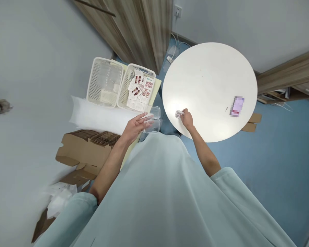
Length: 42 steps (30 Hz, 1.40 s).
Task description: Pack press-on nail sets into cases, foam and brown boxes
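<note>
My left hand (134, 129) is closed on a clear plastic case (153, 112), whose two halves lie spread apart on a hinge. It is held in the air between the baskets and the round table. My right hand (187, 119) pinches a small white card of press-on nails (179, 114) by its right end, just over the table's near-left edge. The card carries rows of pinkish nails. To the left, a white basket (120, 99) holds several similar cards, some with dark red nails. Beside it, another white basket (90, 85) holds clear plastic pieces.
The round white table (208, 75) bears a blurred purple item (237, 106) on its right side. White sheeting (92, 116) and cardboard boxes (84, 151) lie at the left. A power strip and cables (169, 59) are on the floor behind the table.
</note>
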Tool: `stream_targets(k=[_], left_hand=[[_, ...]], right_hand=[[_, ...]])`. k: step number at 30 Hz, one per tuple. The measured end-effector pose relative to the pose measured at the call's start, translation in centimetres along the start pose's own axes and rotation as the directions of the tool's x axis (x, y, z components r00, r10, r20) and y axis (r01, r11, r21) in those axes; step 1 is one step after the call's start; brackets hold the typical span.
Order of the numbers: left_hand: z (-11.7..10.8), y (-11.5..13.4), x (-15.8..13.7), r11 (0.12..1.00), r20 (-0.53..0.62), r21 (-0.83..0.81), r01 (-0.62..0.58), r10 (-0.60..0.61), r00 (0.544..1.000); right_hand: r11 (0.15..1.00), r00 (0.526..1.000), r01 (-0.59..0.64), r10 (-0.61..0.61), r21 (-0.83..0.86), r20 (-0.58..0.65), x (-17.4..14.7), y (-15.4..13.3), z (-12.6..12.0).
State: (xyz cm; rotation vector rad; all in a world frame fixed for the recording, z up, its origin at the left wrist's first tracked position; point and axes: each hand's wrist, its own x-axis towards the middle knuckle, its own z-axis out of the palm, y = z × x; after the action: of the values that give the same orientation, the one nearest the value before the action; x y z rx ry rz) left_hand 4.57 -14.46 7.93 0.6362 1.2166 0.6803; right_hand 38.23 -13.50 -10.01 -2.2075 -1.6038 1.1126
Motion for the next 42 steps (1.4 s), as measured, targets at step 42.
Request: stream_targets(k=[42], left_hand=[[23.4, -2.7, 6.8, 0.996, 0.437, -0.085, 0.019, 0.020, 0.899]], right_hand=[[0.892, 0.870, 0.436, -0.384, 0.119, -0.308, -14.5, 0.9, -19.0]])
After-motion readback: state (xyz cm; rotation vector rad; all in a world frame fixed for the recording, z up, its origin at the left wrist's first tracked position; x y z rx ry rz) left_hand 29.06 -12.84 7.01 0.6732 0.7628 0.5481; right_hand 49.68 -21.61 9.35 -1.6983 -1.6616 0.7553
